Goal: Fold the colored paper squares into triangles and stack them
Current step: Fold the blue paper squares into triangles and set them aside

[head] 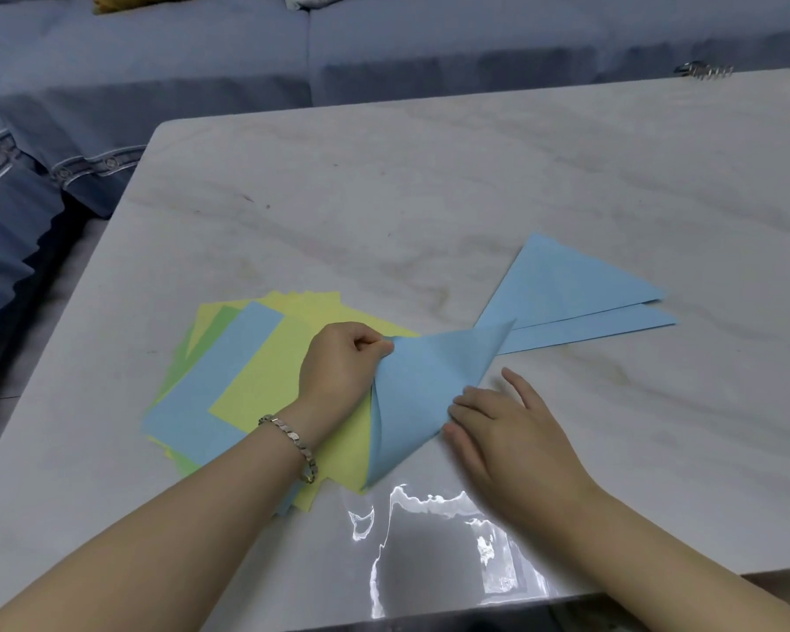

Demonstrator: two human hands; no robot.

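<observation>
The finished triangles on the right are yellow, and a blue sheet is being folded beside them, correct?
Not quite. The finished triangles are blue, not yellow, as the head view shows. A blue sheet is indeed being folded beside them.

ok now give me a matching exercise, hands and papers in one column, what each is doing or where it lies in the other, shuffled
Column one
1 left hand
2 right hand
3 folded blue triangles
4 pile of unfolded squares

Column two
a pressing flat on the blue sheet
b lying on the table, right of and beyond the hands
c pinching the blue sheet's raised corner
d lying at the left, partly under the blue sheet

Pairs: 1-c, 2-a, 3-b, 4-d
</observation>
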